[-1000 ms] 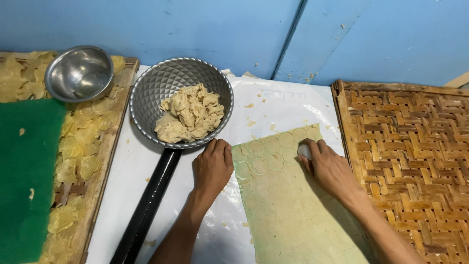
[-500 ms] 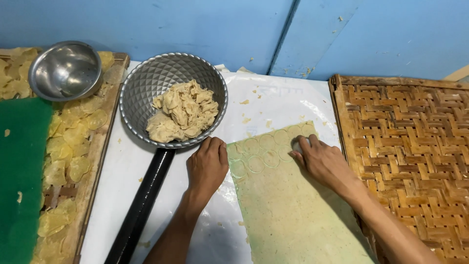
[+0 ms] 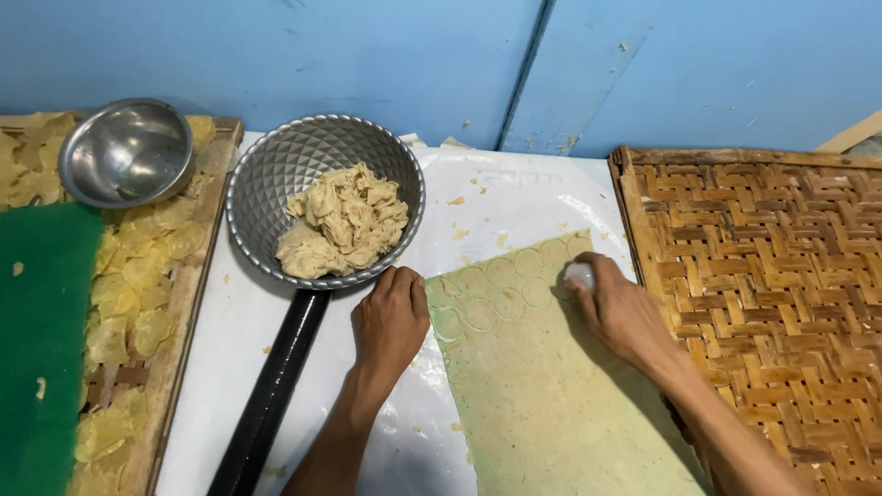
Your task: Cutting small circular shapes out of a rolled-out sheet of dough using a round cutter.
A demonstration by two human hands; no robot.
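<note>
A thin, pale green sheet of rolled dough (image 3: 542, 395) lies on white plastic sheeting (image 3: 514, 193). Round outlines are pressed into its far end. My right hand (image 3: 620, 312) is shut on a small white round cutter (image 3: 581, 274), which presses on the sheet's far right corner. My left hand (image 3: 390, 321) rests knuckles-down at the sheet's left edge, fingers curled, holding nothing that I can see. Just beyond that hand sits a patterned metal pan (image 3: 276, 179) with a black handle (image 3: 271, 395), holding a heap of torn dough scraps (image 3: 342, 220).
A woven bamboo tray (image 3: 781, 294) lies to the right. On the left, another tray (image 3: 179, 303) carries several thin yellowish dough discs (image 3: 138, 276), a green mat (image 3: 41, 349) and a steel bowl (image 3: 129, 152). A blue wall (image 3: 441, 55) stands behind.
The right hand has shifted slightly along the sheet's far end with the cutter, and round cut marks now show there. The left hand stays by the sheet's edge.
</note>
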